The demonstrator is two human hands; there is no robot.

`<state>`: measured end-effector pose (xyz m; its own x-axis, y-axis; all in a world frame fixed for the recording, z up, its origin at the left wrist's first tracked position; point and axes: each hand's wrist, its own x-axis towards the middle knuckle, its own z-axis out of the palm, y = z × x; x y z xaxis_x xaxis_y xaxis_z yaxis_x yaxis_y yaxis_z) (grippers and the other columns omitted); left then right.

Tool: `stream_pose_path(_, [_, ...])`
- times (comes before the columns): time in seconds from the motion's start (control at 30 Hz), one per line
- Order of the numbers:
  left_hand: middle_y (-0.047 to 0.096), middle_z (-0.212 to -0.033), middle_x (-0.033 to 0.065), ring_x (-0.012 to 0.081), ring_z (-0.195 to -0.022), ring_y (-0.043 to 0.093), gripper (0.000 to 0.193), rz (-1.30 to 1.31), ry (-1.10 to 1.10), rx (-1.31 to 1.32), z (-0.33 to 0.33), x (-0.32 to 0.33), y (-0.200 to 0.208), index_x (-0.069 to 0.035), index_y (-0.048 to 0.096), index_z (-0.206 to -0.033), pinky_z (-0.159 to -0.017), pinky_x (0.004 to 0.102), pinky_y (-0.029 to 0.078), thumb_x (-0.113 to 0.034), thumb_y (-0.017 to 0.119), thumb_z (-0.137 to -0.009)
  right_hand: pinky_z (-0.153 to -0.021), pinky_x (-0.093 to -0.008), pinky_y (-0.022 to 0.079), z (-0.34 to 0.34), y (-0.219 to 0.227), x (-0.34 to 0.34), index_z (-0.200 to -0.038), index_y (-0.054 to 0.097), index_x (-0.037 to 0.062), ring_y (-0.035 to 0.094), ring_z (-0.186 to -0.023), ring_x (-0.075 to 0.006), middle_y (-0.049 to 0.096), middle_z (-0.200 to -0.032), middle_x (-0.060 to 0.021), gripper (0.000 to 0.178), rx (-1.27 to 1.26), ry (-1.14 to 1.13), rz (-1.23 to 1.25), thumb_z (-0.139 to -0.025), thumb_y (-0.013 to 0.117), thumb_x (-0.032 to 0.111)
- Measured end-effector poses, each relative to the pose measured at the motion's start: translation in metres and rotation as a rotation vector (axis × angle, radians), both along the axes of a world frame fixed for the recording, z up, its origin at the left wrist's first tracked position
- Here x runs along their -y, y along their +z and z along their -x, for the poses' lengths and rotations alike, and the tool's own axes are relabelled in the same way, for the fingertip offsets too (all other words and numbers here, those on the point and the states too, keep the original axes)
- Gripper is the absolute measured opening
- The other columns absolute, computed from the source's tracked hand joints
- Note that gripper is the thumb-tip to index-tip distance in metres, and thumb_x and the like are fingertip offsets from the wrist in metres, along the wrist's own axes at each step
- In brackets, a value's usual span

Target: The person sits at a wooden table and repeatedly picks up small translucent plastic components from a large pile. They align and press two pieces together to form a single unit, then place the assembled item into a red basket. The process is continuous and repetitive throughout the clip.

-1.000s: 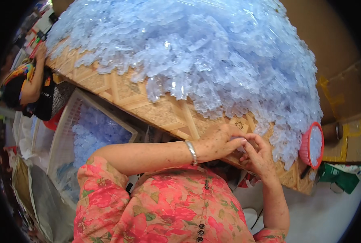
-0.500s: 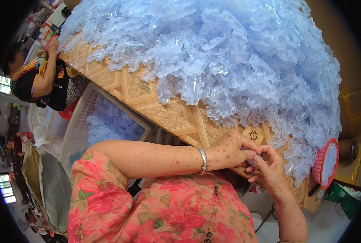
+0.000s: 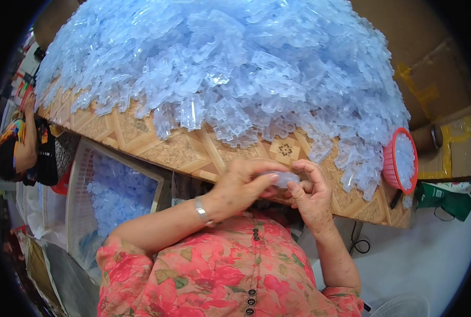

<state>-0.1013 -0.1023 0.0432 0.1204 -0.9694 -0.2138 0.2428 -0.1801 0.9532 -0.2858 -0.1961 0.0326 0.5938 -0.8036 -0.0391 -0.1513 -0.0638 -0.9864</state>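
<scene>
My left hand, with a metal bracelet on its wrist, pinches a small clear plastic piece between thumb and fingers. From the other side, my right hand has its thumb and bent fingers closed on the same piece. Both hands meet in front of my chest, at the near edge of the patterned table. The fingers cover part of the piece, so its full shape is hidden. Beyond the hands rises a large heap of translucent, bluish plastic pieces, some lying loose along its near edge.
A red basket of similar pieces stands at the table's right end, beside a dark cylindrical object. Below the table's left edge is a white crate holding more pieces. A co-worker is at the far left. Cardboard stands at right.
The whole view has shifted, with table and heap now further left. My hands have drawn slightly apart, and the clear plastic piece now shows plainly between them.
</scene>
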Motion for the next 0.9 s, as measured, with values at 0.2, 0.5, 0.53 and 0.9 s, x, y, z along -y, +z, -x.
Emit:
stream_pose_path(0.2, [0.075, -0.103, 0.0095, 0.0115, -0.077, 0.071, 0.021, -0.226, 0.135, 0.508, -0.108, -0.117, 0.059, 0.001, 0.072, -0.113, -0.063, 0.0236, 0.057, -0.003, 0.064, -0.094, -0.053, -0.024, 0.05, 0.023, 0.009, 0.008, -0.113, 0.065, 0.0032, 0.06, -0.061, -0.0083, 0.062, -0.118, -0.0094, 0.032, -0.206, -0.176, 0.644, -0.084, 0.078, 0.003])
stream_pose_path(0.5, [0.074, -0.106, 0.0132, 0.0164, -0.072, 0.07, 0.044, -0.237, 0.2, 1.114, -0.129, -0.177, 0.061, 0.001, 0.068, -0.121, -0.066, 0.028, 0.056, -0.005, 0.08, -0.079, -0.066, -0.0393, 0.054, 0.015, 0.002, 0.03, -0.109, 0.066, 0.0089, 0.067, -0.076, -0.0263, 0.06, -0.11, -0.0078, 0.03, -0.522, -0.236, 0.962, -0.084, 0.079, 0.018])
stream_pose_path(0.53, [0.074, -0.106, 0.0106, 0.0124, -0.075, 0.069, 0.043, -0.178, 0.173, 0.937, -0.118, -0.159, 0.058, 0.001, 0.068, -0.123, -0.067, 0.0257, 0.056, -0.003, 0.077, -0.081, -0.066, -0.0401, 0.054, 0.014, 0.001, 0.03, -0.108, 0.067, 0.0094, 0.067, -0.078, -0.0275, 0.06, -0.108, -0.0076, 0.029, -0.532, -0.228, 0.939, -0.084, 0.079, 0.018])
stream_pose_path(0.9, [0.068, -0.125, 0.0137, 0.0155, -0.106, 0.068, 0.042, 0.182, -0.147, 0.219, -0.01, 0.024, -0.001, 0.004, 0.057, -0.138, -0.091, 0.0284, 0.057, -0.006, 0.063, -0.098, -0.063, -0.0378, 0.053, 0.018, -0.002, 0.02, -0.095, 0.068, 0.009, 0.07, -0.082, -0.0248, 0.061, -0.103, -0.0057, 0.016, -0.43, -0.248, 0.797, -0.083, 0.078, 0.01])
